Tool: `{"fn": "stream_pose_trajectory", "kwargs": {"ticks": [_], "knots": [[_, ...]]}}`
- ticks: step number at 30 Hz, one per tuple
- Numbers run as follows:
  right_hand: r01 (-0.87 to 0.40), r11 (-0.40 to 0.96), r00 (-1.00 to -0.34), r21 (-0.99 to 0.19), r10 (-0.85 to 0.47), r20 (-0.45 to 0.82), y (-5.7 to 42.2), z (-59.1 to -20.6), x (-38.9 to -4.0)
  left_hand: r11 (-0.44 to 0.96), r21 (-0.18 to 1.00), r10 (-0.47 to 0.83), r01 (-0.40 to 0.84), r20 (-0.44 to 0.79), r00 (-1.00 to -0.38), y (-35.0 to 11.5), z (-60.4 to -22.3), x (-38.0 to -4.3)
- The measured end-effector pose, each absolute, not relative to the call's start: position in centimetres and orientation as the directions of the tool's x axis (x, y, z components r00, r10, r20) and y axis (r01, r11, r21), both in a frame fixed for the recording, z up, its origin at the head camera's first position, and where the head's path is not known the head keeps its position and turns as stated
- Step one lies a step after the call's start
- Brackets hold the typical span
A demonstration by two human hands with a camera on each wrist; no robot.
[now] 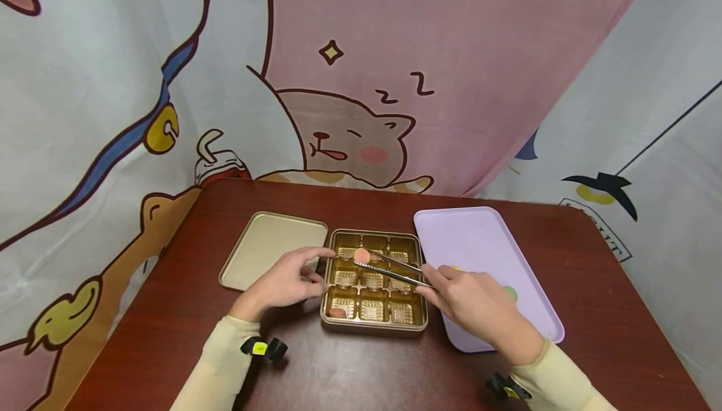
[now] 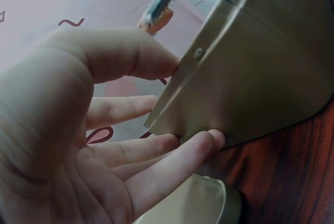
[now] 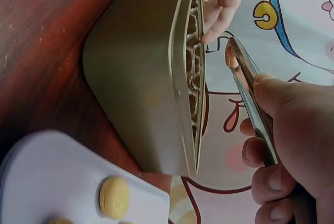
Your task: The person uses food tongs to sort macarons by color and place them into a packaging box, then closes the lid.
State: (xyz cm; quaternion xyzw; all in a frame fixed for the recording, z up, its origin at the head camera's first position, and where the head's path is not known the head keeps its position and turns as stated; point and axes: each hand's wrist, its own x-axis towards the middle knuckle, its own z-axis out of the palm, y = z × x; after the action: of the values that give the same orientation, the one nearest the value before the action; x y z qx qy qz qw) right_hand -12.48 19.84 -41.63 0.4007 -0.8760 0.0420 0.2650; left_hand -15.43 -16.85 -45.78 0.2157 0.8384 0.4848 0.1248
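Observation:
A gold square tin [image 1: 375, 328] with a divided gold insert stands on the table. My left hand [image 1: 287, 279] rests its fingertips on the tin's left side; in the left wrist view the fingers [image 2: 156, 145] touch the outer wall and rim. With my right hand [image 1: 479, 304] I grip metal tongs [image 1: 392, 272] with serrated tips. Between the tips is a small round pink macaron [image 1: 362, 255], over the upper left part of the insert. Another pinkish macaron [image 1: 337, 313] lies in the front left compartment.
To the right is a lilac tray [image 1: 468, 235], partly covered by my right hand. On it are a green round piece [image 1: 511, 293] and a yellow macaron [image 3: 114, 198]. A gold lid [image 1: 276, 245] lies left of the tin. Behind the table [image 1: 361, 379] hangs a printed cloth [image 1: 479, 54].

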Motion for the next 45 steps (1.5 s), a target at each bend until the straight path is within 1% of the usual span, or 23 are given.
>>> {"fn": "stream_pose_trajectory", "kwargs": {"ticks": [7,12,22,40,45], "knots": [[-0.725,0.669,-0.529,0.165,-0.693,0.49,18.7,-41.9,-12.3,0.441,0.864,0.484,0.243,0.0,-0.875,-16.8,-45.7,-15.4],[-0.738,0.656,-0.53,0.158,-0.708,0.467,18.3,-42.1,-12.2,0.444,0.861,0.483,0.249,0.004,-0.876,-16.8,-45.7,-15.4],[-0.724,0.682,-0.596,0.104,-0.694,0.405,18.0,-41.9,-12.0,0.446,0.858,0.489,0.256,0.006,-0.872,-16.7,-45.7,-15.4],[-0.714,0.691,-0.596,0.11,-0.683,0.422,18.7,-42.3,-12.0,0.432,0.869,0.485,0.242,0.002,-0.874,-16.9,-45.7,-15.4],[-0.709,0.698,-0.591,0.104,-0.668,0.453,19.0,-42.4,-12.0,0.431,0.868,0.485,0.246,0.007,-0.875,-16.9,-45.8,-15.4]]}}
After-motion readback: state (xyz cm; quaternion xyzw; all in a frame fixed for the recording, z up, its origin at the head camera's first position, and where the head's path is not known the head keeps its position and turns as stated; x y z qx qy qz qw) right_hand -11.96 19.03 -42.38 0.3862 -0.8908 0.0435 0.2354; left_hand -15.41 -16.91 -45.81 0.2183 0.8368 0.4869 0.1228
